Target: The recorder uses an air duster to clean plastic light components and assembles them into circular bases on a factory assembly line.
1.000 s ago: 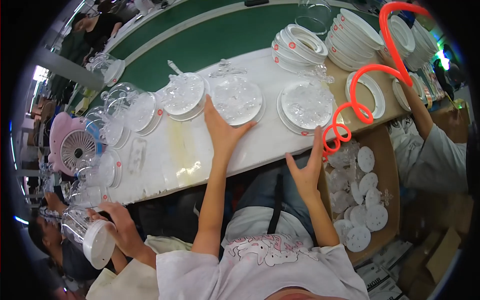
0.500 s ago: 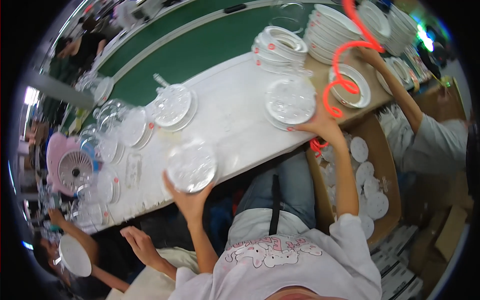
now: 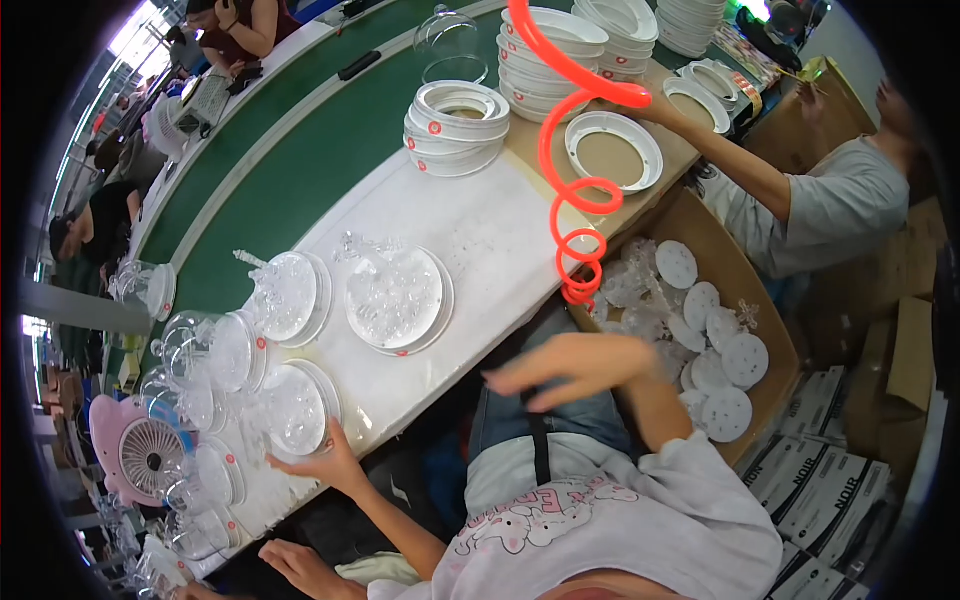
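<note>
My left hand [image 3: 330, 463] curves round the near rim of a round white base with a glossy, clear-wrapped disc on it [image 3: 296, 408]; thumb and fingers are at its edge, and the piece rests on the white table. My right hand [image 3: 580, 368], smeared by motion, hangs over my lap before the table edge, fingers stretched out and nothing seen in them. A similar white base topped with clear plastic pieces [image 3: 394, 298] lies mid-table, touched by neither hand. Another such base [image 3: 285, 297] stands behind the piece at my left hand.
White rings [image 3: 458, 128] are stacked at the back beside a clear dome [image 3: 450, 50]. A red coiled hose [image 3: 590, 195] hangs before a carton [image 3: 745, 290] of white discs. A pink fan [image 3: 140, 455] stands left. A co-worker's arm [image 3: 740, 155] reaches in; another person's hand [image 3: 300, 570] is lower left.
The view has shifted. My left hand has carried its base leftward to the row of others. My right hand has let go of the mid-table base and drawn back over my lap.
</note>
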`<state>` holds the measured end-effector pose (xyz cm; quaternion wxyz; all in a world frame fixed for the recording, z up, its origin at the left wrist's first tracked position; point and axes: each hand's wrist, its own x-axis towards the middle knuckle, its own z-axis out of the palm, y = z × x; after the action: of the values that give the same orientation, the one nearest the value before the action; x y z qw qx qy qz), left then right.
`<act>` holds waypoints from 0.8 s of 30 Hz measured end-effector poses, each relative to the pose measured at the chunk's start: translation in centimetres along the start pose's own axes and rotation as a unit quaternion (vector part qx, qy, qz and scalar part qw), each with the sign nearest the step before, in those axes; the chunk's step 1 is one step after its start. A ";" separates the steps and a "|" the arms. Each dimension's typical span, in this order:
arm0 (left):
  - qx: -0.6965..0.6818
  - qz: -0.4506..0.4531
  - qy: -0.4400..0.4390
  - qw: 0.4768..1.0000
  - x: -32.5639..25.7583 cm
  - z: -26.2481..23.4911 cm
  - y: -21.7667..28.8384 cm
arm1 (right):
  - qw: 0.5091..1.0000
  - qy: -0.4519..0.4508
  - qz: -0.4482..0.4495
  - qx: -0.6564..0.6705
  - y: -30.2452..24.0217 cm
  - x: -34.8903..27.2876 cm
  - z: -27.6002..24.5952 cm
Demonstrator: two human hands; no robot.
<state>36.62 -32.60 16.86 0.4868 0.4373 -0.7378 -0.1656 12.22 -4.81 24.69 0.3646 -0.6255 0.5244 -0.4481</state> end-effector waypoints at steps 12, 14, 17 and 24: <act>-0.105 0.333 -0.024 0.937 -2.9 3.4 10.9 | 0.720 0.363 0.288 -0.516 5.9 -4.7 -14.2; -0.121 0.319 -0.042 0.939 -3.6 3.1 10.7 | 0.751 0.447 0.226 -0.432 4.0 -3.9 -13.2; -0.165 0.209 -0.116 0.957 -4.4 3.3 10.3 | 0.793 0.462 0.171 -0.358 0.1 -1.5 -13.3; -0.214 0.208 -0.117 0.947 -4.6 4.1 11.9 | 0.877 0.365 0.056 -0.306 3.7 8.1 -21.1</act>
<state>27.96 -22.94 20.26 0.5027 0.1370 -0.8115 -0.2645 -8.49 -13.14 29.67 -0.0379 -0.4675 0.7653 -0.4409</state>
